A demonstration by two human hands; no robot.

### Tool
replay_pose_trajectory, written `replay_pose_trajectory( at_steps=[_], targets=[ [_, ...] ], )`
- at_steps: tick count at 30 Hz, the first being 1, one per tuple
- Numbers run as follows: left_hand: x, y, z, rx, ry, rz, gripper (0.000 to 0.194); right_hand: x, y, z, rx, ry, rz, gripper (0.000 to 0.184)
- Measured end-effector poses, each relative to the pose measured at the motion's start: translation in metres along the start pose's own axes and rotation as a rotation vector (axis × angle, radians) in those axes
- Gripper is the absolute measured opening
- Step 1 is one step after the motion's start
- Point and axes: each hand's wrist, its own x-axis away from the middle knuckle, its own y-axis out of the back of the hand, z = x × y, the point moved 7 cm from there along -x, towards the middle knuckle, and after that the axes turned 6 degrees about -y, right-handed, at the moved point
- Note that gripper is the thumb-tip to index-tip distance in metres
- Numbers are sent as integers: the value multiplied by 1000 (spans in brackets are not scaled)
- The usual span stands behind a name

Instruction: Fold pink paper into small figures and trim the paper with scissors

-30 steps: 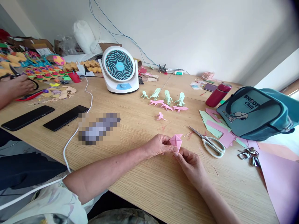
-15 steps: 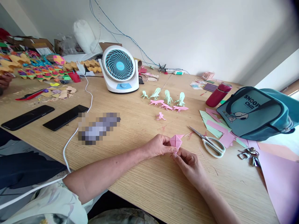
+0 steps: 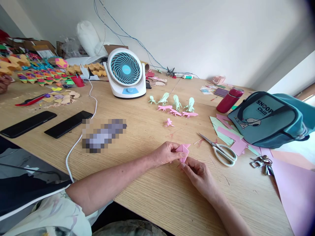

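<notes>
A small folded piece of pink paper [image 3: 183,150] is held above the front of the wooden table. My left hand [image 3: 166,153] pinches it from the left, the thumb lying across its face. From below, my right hand [image 3: 199,170] grips the paper's lower tip between thumb and fingers. Some fingertips are hidden behind the paper. Farther back stand several pale green folded paper figures [image 3: 176,102], with pink folded ones [image 3: 175,112] in front of them. One small pink figure [image 3: 169,122] sits closest to my hands. White-handled scissors [image 3: 225,155] lie open to the right.
Keys [image 3: 264,162], paper scraps [image 3: 227,131], a teal bag [image 3: 265,118] and a red bottle [image 3: 230,100] are on the right. A white fan [image 3: 128,73] stands behind. Two black phones [image 3: 69,124] and a white cable [image 3: 69,157] lie left. Another person's hand [image 3: 5,82] shows at far left.
My left thumb has slid up across the face of the pink paper, which has turned slightly and shifted a little left. My right hand keeps its hold at the lower tip.
</notes>
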Motion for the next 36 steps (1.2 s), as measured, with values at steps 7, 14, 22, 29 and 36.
replay_pose_trajectory(
  at_steps=[7,14,22,29,36],
  targets=[
    [0,-9,-4,33,-56,99,40,0,1,-2,-56,-7,13,38],
    [0,1,-1,19,-29,-57,46,0,1,-4,-45,7,-3,38],
    [0,-4,-7,-123,-56,68,46,-2,18,-3,-265,-33,-128,43],
    [4,-10,-5,-215,-20,101,52,-4,14,-5,-361,-24,-113,38],
    [4,-6,-3,-332,-57,23,43,-5,14,-7,-391,-12,-120,38]
  ],
)
